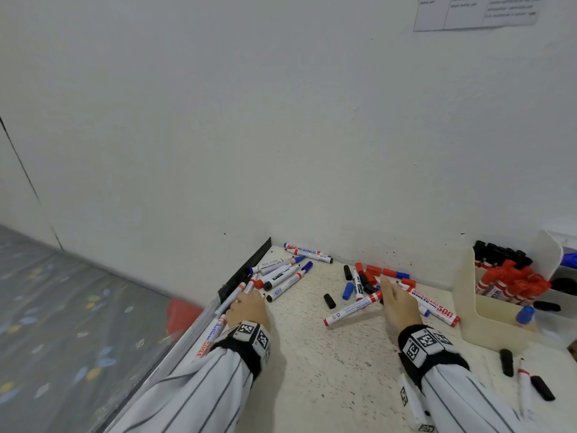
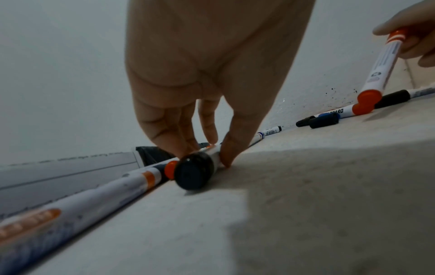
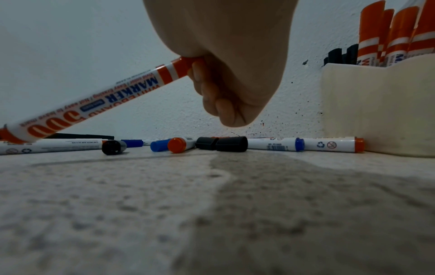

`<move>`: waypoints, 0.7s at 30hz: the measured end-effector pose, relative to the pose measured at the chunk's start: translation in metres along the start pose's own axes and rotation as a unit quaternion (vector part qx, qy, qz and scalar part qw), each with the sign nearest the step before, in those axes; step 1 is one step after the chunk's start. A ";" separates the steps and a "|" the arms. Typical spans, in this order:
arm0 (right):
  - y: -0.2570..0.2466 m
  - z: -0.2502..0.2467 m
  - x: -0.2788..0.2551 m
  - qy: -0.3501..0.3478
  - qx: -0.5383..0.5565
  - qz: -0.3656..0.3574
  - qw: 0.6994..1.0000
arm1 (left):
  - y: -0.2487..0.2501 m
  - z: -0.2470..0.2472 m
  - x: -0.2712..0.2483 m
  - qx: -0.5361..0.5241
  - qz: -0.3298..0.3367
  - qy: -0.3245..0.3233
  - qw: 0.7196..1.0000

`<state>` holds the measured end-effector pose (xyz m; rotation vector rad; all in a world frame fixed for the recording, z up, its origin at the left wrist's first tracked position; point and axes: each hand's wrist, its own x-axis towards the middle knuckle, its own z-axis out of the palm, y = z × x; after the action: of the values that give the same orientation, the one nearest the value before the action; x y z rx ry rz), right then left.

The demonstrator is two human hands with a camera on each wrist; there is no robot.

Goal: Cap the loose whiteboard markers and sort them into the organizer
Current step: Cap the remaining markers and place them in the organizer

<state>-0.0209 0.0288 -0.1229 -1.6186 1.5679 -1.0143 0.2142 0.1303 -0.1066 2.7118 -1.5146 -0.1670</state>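
The right hand point(image 1: 398, 303) is holding a red whiteboard marker point(image 1: 352, 308) by its top end, with the fingers curled tight around it. The marker's far end is resting low on the white speckled table point(image 1: 327, 370), so the marker is tilting up toward the hand. I cannot tell if its cap is on, because the fingers are hiding that end.

The left hand point(image 1: 246, 309) is reaching down at the left edge of the table. Its fingertips point(image 2: 226, 158) are pinching a black-ended marker point(image 2: 195, 172) that is lying flat there, right beside a red marker point(image 2: 94, 197).

More markers and loose caps point(image 1: 368, 276) are lying near the wall, between the two hands. The cream organizer point(image 1: 487, 310) is standing to the right, with red and black markers already inside.

These markers look light and stiff. They are round and smooth, so they will likely roll and slip. Holding one around the middle of the barrel is probably best, so the other hand can push a cap straight on.
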 end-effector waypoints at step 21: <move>-0.017 -0.142 -0.020 0.183 0.067 -0.064 0.979 | 0.100 0.003 -0.024 -0.376 0.005 -0.078 0.924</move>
<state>-0.1359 0.0576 -0.0409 -1.5162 1.5999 -1.5241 0.1162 0.0980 -0.0999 2.0996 -1.1528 -0.7955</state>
